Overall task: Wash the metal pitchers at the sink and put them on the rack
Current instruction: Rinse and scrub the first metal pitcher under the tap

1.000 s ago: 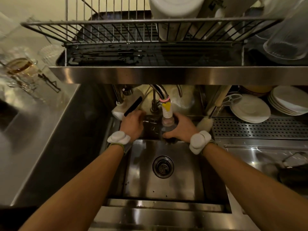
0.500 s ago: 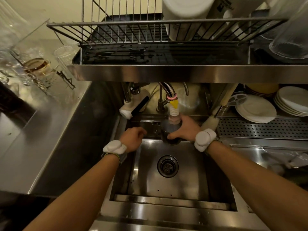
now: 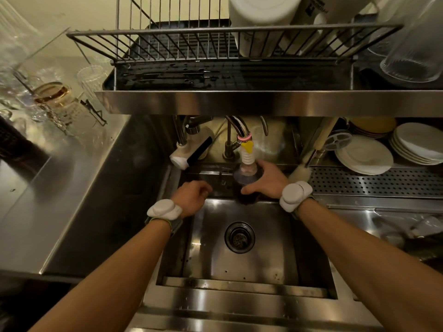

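Note:
My right hand (image 3: 266, 179) grips a dark metal pitcher (image 3: 247, 178) and holds it upright under the tap's white ribbed nozzle (image 3: 248, 158) at the back of the steel sink (image 3: 242, 264). The nozzle's clear end sits at the pitcher's mouth. My left hand (image 3: 191, 197) hovers to the left of the pitcher with its fingers curled in and nothing visible in it. The wire rack (image 3: 191, 44) sits on the shelf above the sink, its left half bare and wet.
White containers (image 3: 261, 22) and a glass (image 3: 417, 51) stand at the rack's right. White plates (image 3: 364, 156) are stacked right of the tap above a perforated drainboard (image 3: 374, 183). Glassware (image 3: 52, 97) stands on the left counter. A white brush (image 3: 189, 152) lies behind the sink.
My left hand has drawn back from the tap area toward the sink's left edge. My right hand has kept the pitcher under the nozzle. The view has shifted slightly.

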A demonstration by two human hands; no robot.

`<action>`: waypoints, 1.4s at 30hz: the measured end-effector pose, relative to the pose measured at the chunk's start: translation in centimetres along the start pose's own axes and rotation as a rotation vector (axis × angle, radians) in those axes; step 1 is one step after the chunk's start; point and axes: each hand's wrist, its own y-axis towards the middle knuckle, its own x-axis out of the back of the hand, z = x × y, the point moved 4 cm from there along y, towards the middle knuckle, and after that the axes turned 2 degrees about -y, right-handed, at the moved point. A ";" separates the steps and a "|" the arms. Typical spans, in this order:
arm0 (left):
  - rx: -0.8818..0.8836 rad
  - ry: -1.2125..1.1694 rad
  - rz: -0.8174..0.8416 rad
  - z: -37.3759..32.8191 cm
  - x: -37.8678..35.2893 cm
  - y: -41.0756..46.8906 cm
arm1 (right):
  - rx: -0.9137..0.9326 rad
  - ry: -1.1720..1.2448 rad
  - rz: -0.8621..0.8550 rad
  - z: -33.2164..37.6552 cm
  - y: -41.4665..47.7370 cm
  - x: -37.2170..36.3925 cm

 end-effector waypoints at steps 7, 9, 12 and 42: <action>-0.014 -0.022 0.003 -0.3 -0.2 0.1 | 0.003 -0.022 -0.006 0.1 0.1 0.2; -0.014 -0.040 -0.008 -0.4 0.2 0.1 | 0.002 -0.025 0.039 -0.1 0.2 0.1; -0.019 -0.047 -0.014 -0.3 0.4 0.1 | -0.016 -0.056 0.031 -0.4 0.4 0.6; -0.050 -0.391 0.056 -5.4 0.4 2.8 | -0.059 0.048 0.105 -2.0 0.1 -0.6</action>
